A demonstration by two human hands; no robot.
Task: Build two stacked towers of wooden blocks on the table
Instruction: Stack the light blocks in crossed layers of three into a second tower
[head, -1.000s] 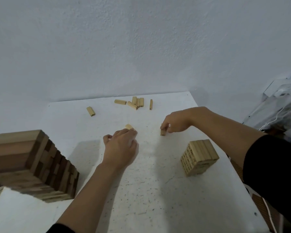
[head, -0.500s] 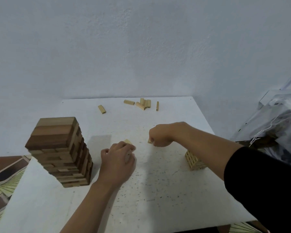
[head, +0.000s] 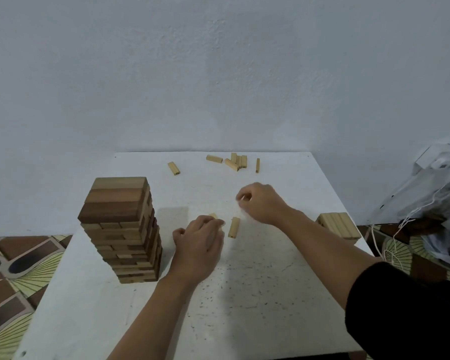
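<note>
A tall tower of brown wooden blocks (head: 120,229) stands on the left of the white table (head: 244,294). At the table's right edge sits a short stack of pale blocks (head: 338,226), partly behind my right forearm. My left hand (head: 199,242) rests mid-table with its fingers curled round a small pale block (head: 213,216); only the block's tip shows. Just to its right one pale block (head: 233,227) lies flat on the table. Beyond that block hovers my right hand (head: 260,203), blurred, fingers curled, with nothing visible in it.
Several loose pale blocks (head: 234,162) lie near the table's back edge, and a single one (head: 173,168) lies left of them. A wall rises right behind the table. A plastic bag with a white cord (head: 431,203) sits off to the right above patterned floor.
The view has tilted down and the tall tower now shows whole. My right hand has let go of its block, which lies beside my left hand, and has lifted away toward the back.
</note>
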